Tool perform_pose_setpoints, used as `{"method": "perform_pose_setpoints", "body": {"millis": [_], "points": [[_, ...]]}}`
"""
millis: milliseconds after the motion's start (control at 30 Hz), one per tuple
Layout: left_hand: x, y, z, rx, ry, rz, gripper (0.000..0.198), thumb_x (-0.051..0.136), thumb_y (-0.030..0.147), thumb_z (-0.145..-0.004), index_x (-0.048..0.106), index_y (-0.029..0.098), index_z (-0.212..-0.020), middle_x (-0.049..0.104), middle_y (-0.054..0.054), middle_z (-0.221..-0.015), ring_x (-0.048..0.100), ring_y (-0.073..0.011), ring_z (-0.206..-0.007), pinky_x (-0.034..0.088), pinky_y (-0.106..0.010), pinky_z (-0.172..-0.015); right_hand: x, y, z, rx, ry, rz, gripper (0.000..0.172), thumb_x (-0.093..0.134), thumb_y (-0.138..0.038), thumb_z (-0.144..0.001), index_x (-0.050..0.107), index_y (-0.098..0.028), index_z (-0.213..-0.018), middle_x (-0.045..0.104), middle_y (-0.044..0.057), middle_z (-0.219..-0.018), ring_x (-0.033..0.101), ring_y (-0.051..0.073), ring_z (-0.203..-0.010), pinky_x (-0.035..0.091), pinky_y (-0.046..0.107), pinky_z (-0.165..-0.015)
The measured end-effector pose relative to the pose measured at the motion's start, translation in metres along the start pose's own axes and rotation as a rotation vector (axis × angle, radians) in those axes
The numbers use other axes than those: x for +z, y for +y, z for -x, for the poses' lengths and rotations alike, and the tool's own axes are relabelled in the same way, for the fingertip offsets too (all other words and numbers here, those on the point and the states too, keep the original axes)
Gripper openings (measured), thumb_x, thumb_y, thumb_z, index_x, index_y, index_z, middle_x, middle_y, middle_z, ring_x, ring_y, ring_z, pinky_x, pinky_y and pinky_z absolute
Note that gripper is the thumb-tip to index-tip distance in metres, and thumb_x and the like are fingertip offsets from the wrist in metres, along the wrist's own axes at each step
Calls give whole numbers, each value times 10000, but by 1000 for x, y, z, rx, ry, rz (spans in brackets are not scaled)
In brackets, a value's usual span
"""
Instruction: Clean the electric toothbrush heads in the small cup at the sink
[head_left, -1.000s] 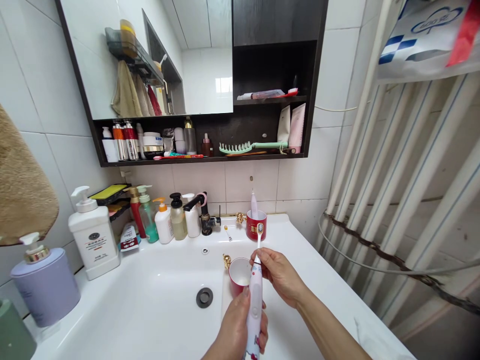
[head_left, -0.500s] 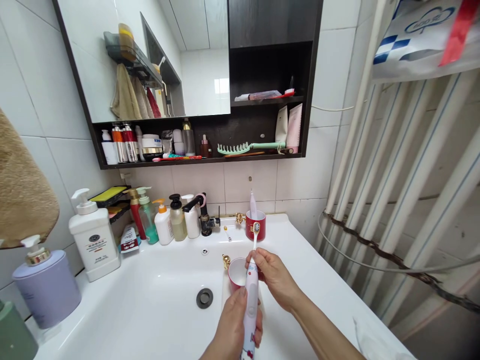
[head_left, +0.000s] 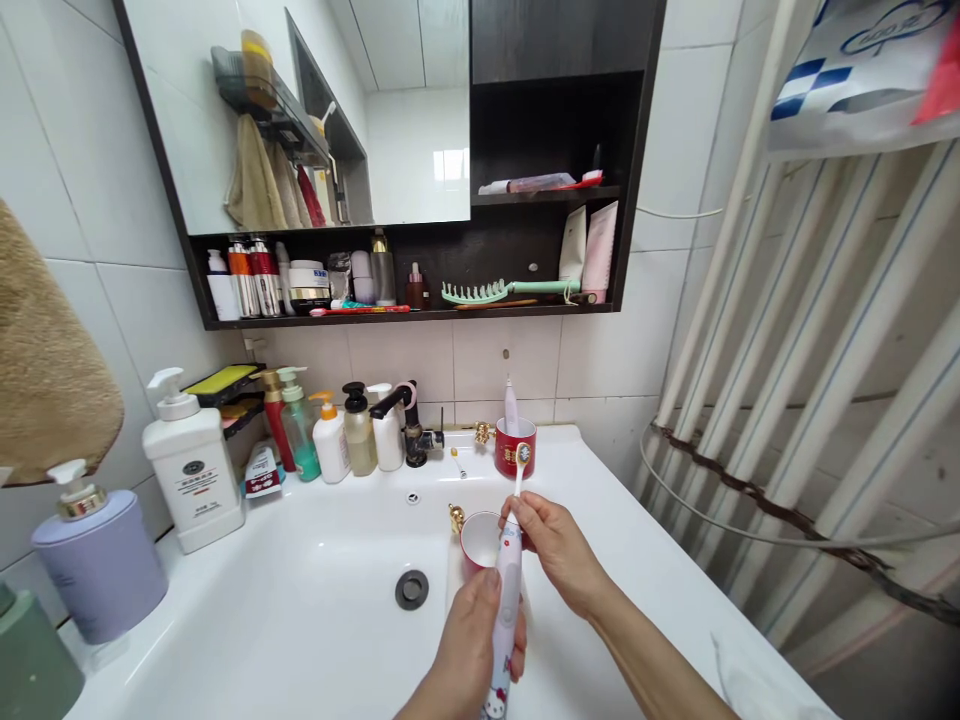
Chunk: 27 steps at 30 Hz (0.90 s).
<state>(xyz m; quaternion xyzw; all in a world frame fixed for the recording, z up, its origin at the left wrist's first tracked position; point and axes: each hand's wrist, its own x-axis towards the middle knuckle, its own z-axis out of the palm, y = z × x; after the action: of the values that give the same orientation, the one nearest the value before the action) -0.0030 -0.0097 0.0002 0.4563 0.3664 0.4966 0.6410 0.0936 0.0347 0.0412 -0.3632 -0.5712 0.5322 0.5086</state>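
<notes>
An electric toothbrush (head_left: 507, 590) with a pale, cartoon-printed handle stands tilted upright over the right side of the sink. My left hand (head_left: 480, 630) is wrapped around its handle. The fingers of my right hand (head_left: 559, 545) pinch it where the white brush head joins the handle. Bristles show at the top of the brush head (head_left: 523, 458). Just behind my hands, a red cup (head_left: 478, 545) with a white inside and a gold handle is partly hidden. Farther back, a second red cup (head_left: 514, 450) holds a pale, slim, pointed item.
The white sink (head_left: 300, 600) has a dark drain (head_left: 412, 590) and a black faucet (head_left: 411, 425). Several pump bottles (head_left: 330, 440) line the left and back rim. A mirrored cabinet (head_left: 555, 240) hangs above. White pipes (head_left: 810, 300) run along the right wall.
The view has shifted slightly, so the scene sits a little differently. Both hands keep the same hold on the toothbrush, with no clear movement of it.
</notes>
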Motion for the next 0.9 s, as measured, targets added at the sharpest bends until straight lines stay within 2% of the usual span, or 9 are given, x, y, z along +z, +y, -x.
{"method": "perform_pose_setpoints", "body": {"millis": [100,267,333,500,567,700,833,900], "points": [[-1,-1,-1,-48,-36,56,474,274,607,-588,385,147,-595,418,44,-418,342,-41,-276,218,-184,-316,1,2,0,18,-2,-17,265,425,-380,-660,449,-143,-544,405,-48,-470,361,51,-432,305,194,-455],[-2,2,0,-268,-188,259,477,268,613,-589,394,158,-659,386,63,-415,310,-31,-276,200,-177,-319,3,-1,2,103,-74,-256,248,414,-379,-667,455,-149,-585,466,-28,-527,396,55,-460,315,192,-467],[-1,4,1,-235,-163,217,469,274,610,-589,389,160,-658,393,60,-427,319,-35,-284,204,-180,-324,4,-2,2,105,-81,-290,240,417,-376,-666,464,-150,-600,486,-18,-551,422,65,-488,325,197,-484],[1,6,2,30,33,-75,405,318,559,-612,353,157,-578,415,46,-441,364,-41,-326,246,-186,-357,5,-1,3,4,4,-140,256,424,-367,-666,494,-134,-585,494,-12,-541,411,59,-475,311,191,-471],[1,6,2,11,13,-48,407,313,560,-615,354,156,-580,413,45,-438,362,-41,-320,247,-185,-353,5,-1,4,16,16,-151,247,429,-361,-665,494,-136,-586,493,-14,-540,411,59,-472,311,189,-467],[2,5,2,-147,-103,132,481,272,615,-582,381,151,-646,404,49,-428,342,-42,-286,225,-183,-325,5,-2,5,108,-65,-272,227,427,-358,-663,482,-146,-607,502,-8,-563,447,79,-508,335,203,-483],[2,4,1,-50,2,42,456,323,607,-563,356,153,-585,414,45,-413,354,-40,-292,231,-181,-331,8,-2,4,76,-9,-220,217,438,-353,-655,481,-147,-601,496,-14,-537,446,80,-504,330,193,-470],[3,2,0,-52,19,50,454,331,609,-556,349,156,-580,413,47,-410,352,-41,-287,233,-181,-324,10,-1,5,73,13,-211,223,428,-362,-658,481,-151,-604,493,-17,-528,438,78,-491,325,192,-457]]}}
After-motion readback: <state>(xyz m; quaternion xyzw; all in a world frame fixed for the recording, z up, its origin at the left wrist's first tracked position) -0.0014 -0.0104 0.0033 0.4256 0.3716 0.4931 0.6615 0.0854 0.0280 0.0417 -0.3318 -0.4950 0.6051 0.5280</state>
